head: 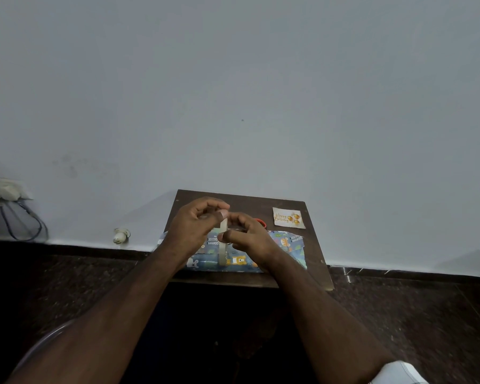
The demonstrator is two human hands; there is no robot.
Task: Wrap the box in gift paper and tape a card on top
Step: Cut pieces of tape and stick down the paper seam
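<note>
A box covered in blue cartoon-animal gift paper lies on a small dark wooden table. Above it my left hand pinches the top end of a strip of clear tape between thumb and fingers. My right hand grips a roll of tape, mostly hidden under the fingers, and the strip runs down from it toward the box. A cream "Happy Birthday" card with gold balloons lies flat at the table's back right, apart from both hands.
A red-handled object, mostly hidden, sits behind my right hand. The table stands against a pale wall. Dark stone floor surrounds it. A wall socket with cables is far left, and a small white fitting sits at the skirting.
</note>
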